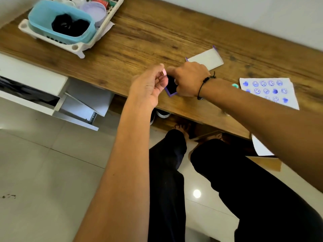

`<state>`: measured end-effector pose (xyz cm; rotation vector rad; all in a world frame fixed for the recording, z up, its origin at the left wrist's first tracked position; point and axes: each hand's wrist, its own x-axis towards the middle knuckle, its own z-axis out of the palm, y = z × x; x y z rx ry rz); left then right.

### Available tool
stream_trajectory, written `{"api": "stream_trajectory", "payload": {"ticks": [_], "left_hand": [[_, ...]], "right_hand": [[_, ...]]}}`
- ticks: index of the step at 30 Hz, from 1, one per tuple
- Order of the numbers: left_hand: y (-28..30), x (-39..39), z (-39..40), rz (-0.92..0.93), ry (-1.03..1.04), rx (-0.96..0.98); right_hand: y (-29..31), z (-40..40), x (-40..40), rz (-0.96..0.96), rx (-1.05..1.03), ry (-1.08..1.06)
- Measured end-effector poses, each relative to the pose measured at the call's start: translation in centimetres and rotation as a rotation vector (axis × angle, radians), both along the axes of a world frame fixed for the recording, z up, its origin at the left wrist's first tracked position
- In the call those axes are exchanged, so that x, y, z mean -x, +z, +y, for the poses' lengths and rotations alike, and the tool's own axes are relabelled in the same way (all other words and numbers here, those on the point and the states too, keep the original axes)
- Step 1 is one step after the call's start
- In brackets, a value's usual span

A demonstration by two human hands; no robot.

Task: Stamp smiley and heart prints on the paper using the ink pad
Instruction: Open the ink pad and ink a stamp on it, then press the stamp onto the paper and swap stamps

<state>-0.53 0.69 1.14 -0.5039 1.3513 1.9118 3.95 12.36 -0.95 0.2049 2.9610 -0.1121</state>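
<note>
A purple-framed ink pad (171,87) with a dark inked face lies near the wooden table's front edge. My right hand (189,79) rests on its right side, fingers curled against it. Just left of the pad my left hand (150,84) pinches a small pink stamp (164,72) between thumb and fingers. The pad's white lid (206,59) lies open behind my right hand. Further right, the white paper (269,92) carries several blue smiley and heart prints. A small teal stamp (235,85) peeks out beside the paper, partly hidden by my right forearm.
A white rack (76,47) at the table's back left holds a blue tub (59,23) with black items and round lids. White open drawers (35,88) stand left of the table (139,32). My legs and a tiled floor are below; another sheet (260,147) hangs at the table edge.
</note>
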Motion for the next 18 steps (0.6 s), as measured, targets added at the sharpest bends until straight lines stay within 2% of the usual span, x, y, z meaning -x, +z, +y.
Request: {"api": "stream_trajectory", "payload": {"ticks": [6, 10, 14, 16, 18], "left_hand": [[0.2, -0.5, 0.5, 0.009, -0.024, 0.006], [0.2, -0.6, 0.6, 0.019, -0.024, 0.014], [0.7, -1.5, 0.9, 0.023, -0.015, -0.003], [0.9, -2.0, 0.9, 0.022, -0.009, -0.006], [0.9, -2.5, 1.1, 0.017, 0.004, -0.013]], "right_hand": [[-0.2, -0.1, -0.1, 0.007, -0.008, -0.009], [-0.2, -0.4, -0.4, 0.019, 0.063, -0.071], [0.3, -0.4, -0.2, -0.044, 0.094, -0.127], [0.7, 0.0, -0.4, -0.067, 0.145, -0.159], [1.5, 0.7, -1.6, 0.012, 0.266, -0.235]]}}
